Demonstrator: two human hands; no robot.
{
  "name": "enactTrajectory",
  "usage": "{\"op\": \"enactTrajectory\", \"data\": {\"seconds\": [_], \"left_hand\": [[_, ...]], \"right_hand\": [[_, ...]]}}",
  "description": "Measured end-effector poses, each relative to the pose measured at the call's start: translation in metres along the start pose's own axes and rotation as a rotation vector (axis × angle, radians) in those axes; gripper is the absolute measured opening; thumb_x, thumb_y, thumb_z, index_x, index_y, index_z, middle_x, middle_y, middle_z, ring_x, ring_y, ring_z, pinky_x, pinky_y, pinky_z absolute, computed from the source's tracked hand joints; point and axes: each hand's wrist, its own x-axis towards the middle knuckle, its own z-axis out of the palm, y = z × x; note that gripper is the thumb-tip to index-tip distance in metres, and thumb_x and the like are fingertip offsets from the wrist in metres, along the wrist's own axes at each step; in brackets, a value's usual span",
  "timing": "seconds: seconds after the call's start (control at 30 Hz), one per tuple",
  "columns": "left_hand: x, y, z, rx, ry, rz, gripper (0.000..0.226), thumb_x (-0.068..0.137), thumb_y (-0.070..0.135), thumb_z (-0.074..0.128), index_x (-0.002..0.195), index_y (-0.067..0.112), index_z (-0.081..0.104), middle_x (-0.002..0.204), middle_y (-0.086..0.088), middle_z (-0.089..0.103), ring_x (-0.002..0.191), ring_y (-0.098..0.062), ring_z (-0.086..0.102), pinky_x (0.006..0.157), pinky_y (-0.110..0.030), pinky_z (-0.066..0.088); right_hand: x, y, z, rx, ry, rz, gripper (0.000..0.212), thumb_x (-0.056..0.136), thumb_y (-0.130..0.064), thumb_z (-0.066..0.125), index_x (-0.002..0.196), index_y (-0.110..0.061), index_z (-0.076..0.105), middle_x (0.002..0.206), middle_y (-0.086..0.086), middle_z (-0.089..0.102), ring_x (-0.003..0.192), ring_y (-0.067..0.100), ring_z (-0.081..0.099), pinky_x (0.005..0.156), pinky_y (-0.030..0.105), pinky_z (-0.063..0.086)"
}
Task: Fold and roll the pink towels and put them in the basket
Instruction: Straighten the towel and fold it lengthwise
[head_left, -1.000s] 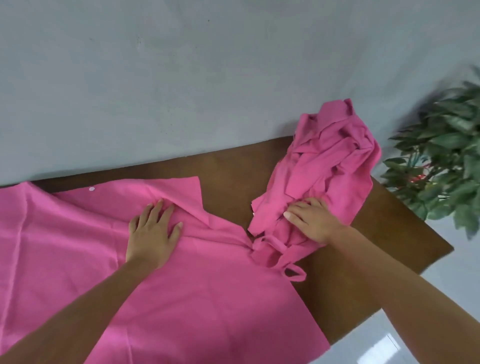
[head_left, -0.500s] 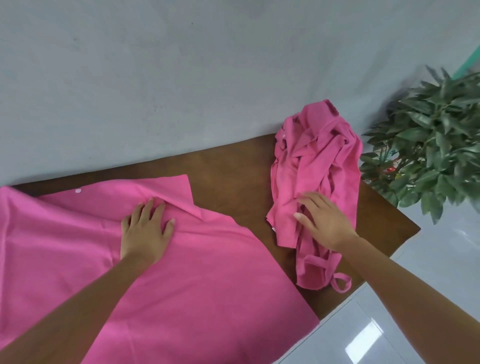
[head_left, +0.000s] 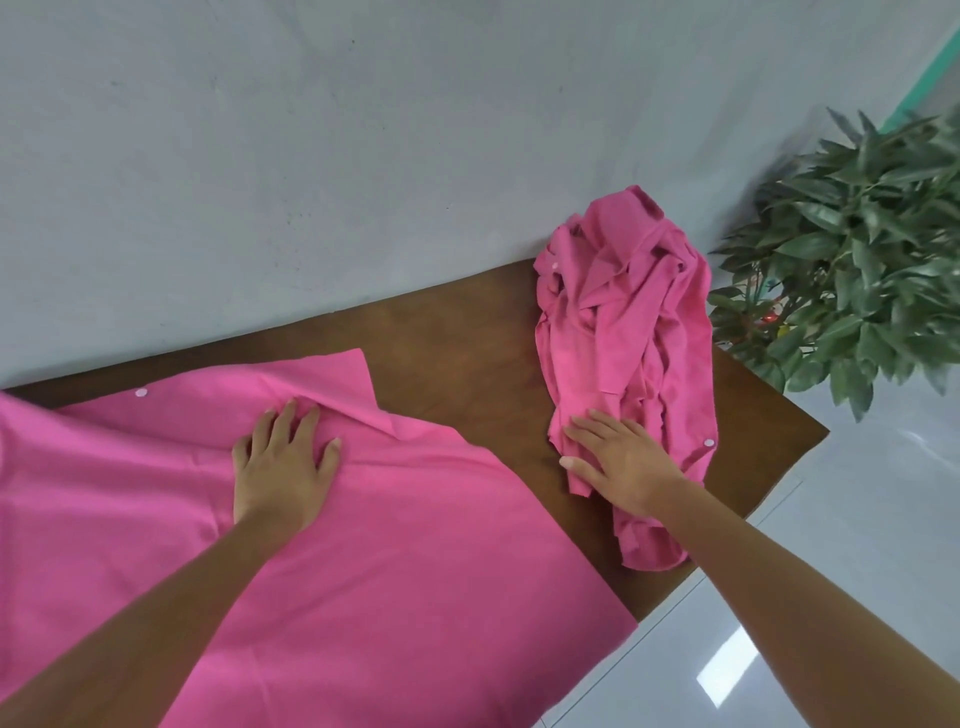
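Observation:
A large pink towel (head_left: 363, 571) lies spread over the left part of the brown table (head_left: 457, 338), its far right corner folded up slightly. My left hand (head_left: 283, 462) rests flat on it, fingers straight and spread. A crumpled heap of pink towels (head_left: 628, 322) sits at the table's right end, apart from the spread towel. My right hand (head_left: 621, 462) presses flat on the near part of that heap, fingers extended. No basket is in view.
A grey wall (head_left: 363, 156) runs along the table's far edge. A green leafy plant (head_left: 857, 270) stands just past the table's right end. Pale glossy floor (head_left: 831, 597) lies beyond the right edge and near corner.
My right hand has pushed the crumpled heap to the right, away from the spread towel, toward the table's right end. My left hand has stayed pressed on the spread towel.

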Motion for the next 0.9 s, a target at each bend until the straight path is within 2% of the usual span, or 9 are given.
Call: {"op": "enactTrajectory", "data": {"seconds": [0.13, 0.2, 0.3, 0.37, 0.5, 0.57, 0.63, 0.77, 0.9], "left_hand": [[-0.001, 0.001, -0.002, -0.005, -0.002, 0.000, 0.076, 0.095, 0.063, 0.015, 0.151, 0.020, 0.043, 0.160, -0.008, 0.036, 0.146, -0.035, 0.032, 0.114, -0.057, 0.029], [-0.001, 0.001, -0.003, -0.006, -0.004, -0.005, 0.077, 0.094, 0.063, 0.014, 0.151, 0.021, 0.043, 0.161, -0.008, 0.035, 0.146, -0.034, 0.031, 0.115, -0.057, 0.029], [-0.001, 0.001, -0.004, -0.008, -0.016, -0.014, 0.079, 0.093, 0.063, 0.011, 0.153, 0.022, 0.041, 0.162, -0.007, 0.034, 0.147, -0.033, 0.030, 0.116, -0.055, 0.028], [-0.001, 0.002, -0.006, -0.010, -0.024, -0.013, 0.081, 0.092, 0.064, 0.010, 0.153, 0.021, 0.041, 0.162, -0.008, 0.034, 0.147, -0.033, 0.031, 0.116, -0.054, 0.029], [-0.006, -0.002, -0.012, -0.071, -0.012, -0.037, 0.083, 0.093, 0.066, 0.009, 0.155, 0.020, 0.038, 0.164, -0.007, 0.031, 0.150, -0.032, 0.026, 0.118, -0.054, 0.027], [-0.015, -0.011, -0.016, -0.086, -0.005, -0.065, 0.081, 0.094, 0.067, 0.011, 0.156, 0.022, 0.036, 0.166, -0.007, 0.026, 0.152, -0.032, 0.021, 0.119, -0.054, 0.023], [-0.027, -0.025, -0.021, -0.080, 0.022, -0.093, 0.079, 0.094, 0.066, 0.013, 0.157, 0.022, 0.036, 0.166, -0.009, 0.024, 0.153, -0.033, 0.019, 0.120, -0.055, 0.021], [-0.055, -0.061, -0.032, -0.050, 0.063, -0.180, 0.077, 0.097, 0.065, 0.018, 0.160, 0.021, 0.028, 0.168, -0.010, 0.018, 0.154, -0.032, 0.015, 0.122, -0.052, 0.020], [-0.078, -0.092, -0.034, -0.041, 0.052, -0.331, 0.075, 0.099, 0.063, 0.028, 0.161, 0.021, 0.021, 0.169, -0.008, 0.013, 0.156, -0.029, 0.007, 0.124, -0.051, 0.016]], "right_hand": [[-0.015, 0.014, -0.002, -0.001, -0.008, 0.035, 0.091, 0.087, -0.079, -0.001, 0.156, -0.030, 0.034, 0.163, -0.010, 0.030, 0.154, 0.010, 0.014, 0.124, 0.037, 0.008], [-0.018, 0.016, -0.006, -0.011, 0.011, 0.043, 0.083, 0.093, -0.074, 0.006, 0.152, -0.028, 0.042, 0.158, -0.007, 0.040, 0.151, 0.013, 0.024, 0.124, 0.040, 0.012], [-0.009, 0.005, -0.015, -0.049, 0.093, 0.031, 0.098, 0.087, -0.079, -0.009, 0.136, -0.026, 0.057, 0.137, -0.007, 0.060, 0.135, 0.018, 0.047, 0.120, 0.043, 0.022], [0.003, -0.012, -0.023, 0.010, 0.152, 0.009, 0.098, 0.086, -0.081, -0.007, 0.130, -0.026, 0.061, 0.129, -0.007, 0.065, 0.127, 0.019, 0.052, 0.115, 0.041, 0.027], [0.043, -0.067, -0.042, 0.159, 0.168, -0.154, 0.083, 0.091, -0.077, 0.011, 0.133, -0.023, 0.059, 0.135, -0.005, 0.061, 0.129, 0.019, 0.051, 0.111, 0.040, 0.037], [0.065, -0.100, -0.047, 0.217, 0.167, -0.254, 0.065, 0.098, -0.065, 0.029, 0.135, -0.020, 0.057, 0.138, -0.002, 0.059, 0.131, 0.020, 0.049, 0.109, 0.043, 0.041], [0.087, -0.134, -0.051, 0.253, 0.168, -0.345, 0.053, 0.103, -0.052, 0.038, 0.141, -0.018, 0.052, 0.143, 0.000, 0.055, 0.135, 0.020, 0.046, 0.111, 0.043, 0.040], [0.123, -0.198, -0.054, 0.315, 0.117, -0.444, 0.059, 0.105, -0.051, 0.039, 0.152, -0.015, 0.041, 0.156, 0.003, 0.043, 0.144, 0.020, 0.036, 0.119, 0.040, 0.031], [0.149, -0.239, -0.048, 0.285, 0.053, -0.474, 0.069, 0.105, -0.056, 0.032, 0.159, -0.014, 0.025, 0.166, 0.004, 0.023, 0.152, 0.021, 0.023, 0.123, 0.039, 0.021]]}}
